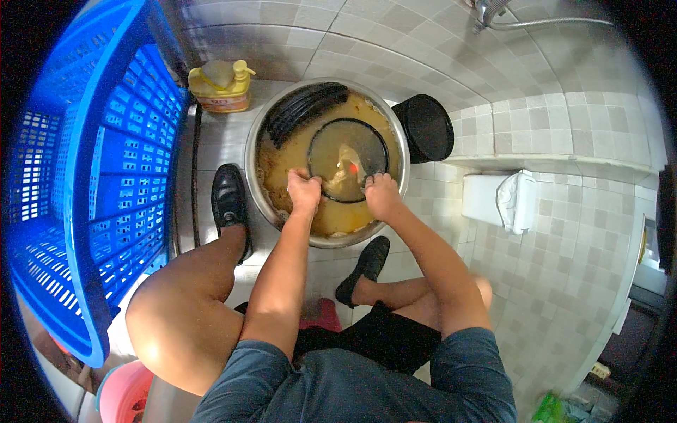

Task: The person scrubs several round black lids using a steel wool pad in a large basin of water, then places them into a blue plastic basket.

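Fingers (371, 182) on black rim (345, 120) | dark stack (305, 109) near | bin (424, 128) beside basin (252, 169)

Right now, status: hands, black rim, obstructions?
Left hand at black rim, left side; right hand gripping its right. Rim in murky water, metal basin. Black stack close by, far left.

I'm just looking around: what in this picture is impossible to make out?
In the head view:
- The floor of the metal basin: hidden by cloudy water.
- The underside of the round black-rimmed vessel: under that water.
- The left hand's exact grip: its fingers reach into the murk.
- The pink bucket's full contents: cut off by the lower edge.
- The shower hose's far end: lost in the dark rim.
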A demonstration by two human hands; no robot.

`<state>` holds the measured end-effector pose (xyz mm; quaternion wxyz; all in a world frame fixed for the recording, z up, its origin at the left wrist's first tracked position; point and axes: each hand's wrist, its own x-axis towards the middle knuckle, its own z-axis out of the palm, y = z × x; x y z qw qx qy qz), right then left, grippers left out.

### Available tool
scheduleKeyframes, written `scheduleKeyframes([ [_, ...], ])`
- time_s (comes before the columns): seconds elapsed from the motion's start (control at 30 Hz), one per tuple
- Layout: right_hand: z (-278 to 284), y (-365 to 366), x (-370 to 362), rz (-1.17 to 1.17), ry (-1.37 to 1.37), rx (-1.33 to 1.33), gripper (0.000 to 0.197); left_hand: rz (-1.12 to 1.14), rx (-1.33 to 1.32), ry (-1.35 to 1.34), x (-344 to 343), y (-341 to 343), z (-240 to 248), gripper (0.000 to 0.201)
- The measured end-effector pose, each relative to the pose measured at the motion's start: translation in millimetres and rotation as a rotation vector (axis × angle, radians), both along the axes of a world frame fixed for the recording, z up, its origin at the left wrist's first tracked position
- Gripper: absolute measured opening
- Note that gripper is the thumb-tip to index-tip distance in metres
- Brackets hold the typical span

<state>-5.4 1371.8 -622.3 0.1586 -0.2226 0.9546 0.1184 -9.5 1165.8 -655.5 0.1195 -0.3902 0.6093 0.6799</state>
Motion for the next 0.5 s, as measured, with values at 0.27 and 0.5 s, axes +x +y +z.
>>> scheduleKeyframes([
  [0.27, -6, 4, -56, -0.339, 0.190, -0.226, 0.015, -0.068, -0.107, 0.121, 2, 1, -31, 0.036],
  [0.5, -21, -21, -112, -0.227, 0.343, -0.229, 0.016, -0.178, -0.154, 0.112, -1, 0, -21, 0.033],
])
